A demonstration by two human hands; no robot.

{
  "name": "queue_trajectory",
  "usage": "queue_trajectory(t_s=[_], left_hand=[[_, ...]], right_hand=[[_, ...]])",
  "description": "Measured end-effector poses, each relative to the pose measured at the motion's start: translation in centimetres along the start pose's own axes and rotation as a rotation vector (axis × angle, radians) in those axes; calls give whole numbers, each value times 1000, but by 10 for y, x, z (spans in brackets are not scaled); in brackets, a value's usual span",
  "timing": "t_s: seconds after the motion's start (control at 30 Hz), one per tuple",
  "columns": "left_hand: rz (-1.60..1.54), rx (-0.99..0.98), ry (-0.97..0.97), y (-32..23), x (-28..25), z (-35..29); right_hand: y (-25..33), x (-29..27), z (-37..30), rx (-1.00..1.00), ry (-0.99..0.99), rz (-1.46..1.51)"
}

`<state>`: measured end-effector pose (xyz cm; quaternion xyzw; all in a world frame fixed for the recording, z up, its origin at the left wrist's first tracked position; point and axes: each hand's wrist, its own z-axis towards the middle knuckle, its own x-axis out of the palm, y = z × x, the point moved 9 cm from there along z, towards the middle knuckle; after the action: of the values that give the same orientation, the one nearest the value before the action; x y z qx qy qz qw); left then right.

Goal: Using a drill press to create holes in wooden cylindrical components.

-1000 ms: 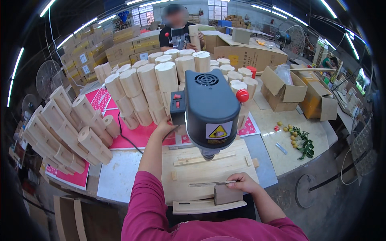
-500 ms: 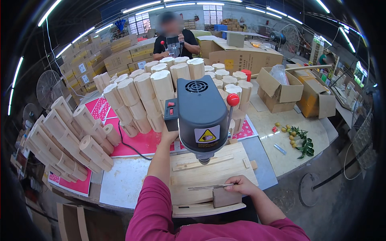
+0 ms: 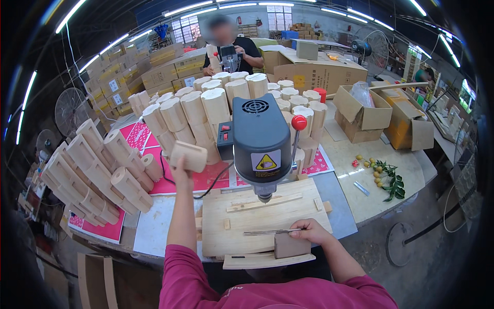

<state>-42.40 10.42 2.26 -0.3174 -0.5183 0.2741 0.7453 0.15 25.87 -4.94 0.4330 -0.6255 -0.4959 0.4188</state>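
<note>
In my left hand [image 3: 181,174] is a pale wooden cylinder block [image 3: 191,156], tilted and raised beside the pile of similar blocks [image 3: 215,105]. My right hand [image 3: 312,232] is closed over the corner of a flat brown piece [image 3: 292,245] that looks like cardboard, near the front edge of the wooden board [image 3: 242,242]. A thin dark strip [image 3: 267,233] runs left from those fingers; whether they also grip it I cannot tell. Above the board stands a dark grey drill press [image 3: 261,136] with a red-knobbed lever [image 3: 299,122].
Stacked grooved wooden pieces [image 3: 85,177] stand at the left. A black cable [image 3: 213,183] crosses the pink sheet. Open cardboard boxes [image 3: 363,113] and a leafy sprig with yellow fruit [image 3: 393,185] lie to the right. Another person [image 3: 242,56] works across the table.
My left hand has come out from beside the drill press toward the left, now with a wooden cylinder block in view. My right hand stays nearly still. The person opposite has lifted a wooden piece.
</note>
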Motion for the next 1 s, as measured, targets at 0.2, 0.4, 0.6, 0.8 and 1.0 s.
queue_trajectory(t_s=[0.2, 0.4, 0.6, 0.8, 1.0], left_hand=[[-451, -183, 46, -84, 17, -59], [-455, -253, 129, -119, 19, -110], [414, 18, 436, -175, 50, -148], [1060, 170, 804, -194, 112, -209], [1563, 221, 1193, -144, 124, -258]], right_hand=[[3, -2, 0, -18, -3, -14], [3, 0, 3, -15, 16, -49], [30, 32, -18, -35, 121, 80], [90, 18, -36, -315, 76, -200], [74, -16, -31, -312, -135, -349]])
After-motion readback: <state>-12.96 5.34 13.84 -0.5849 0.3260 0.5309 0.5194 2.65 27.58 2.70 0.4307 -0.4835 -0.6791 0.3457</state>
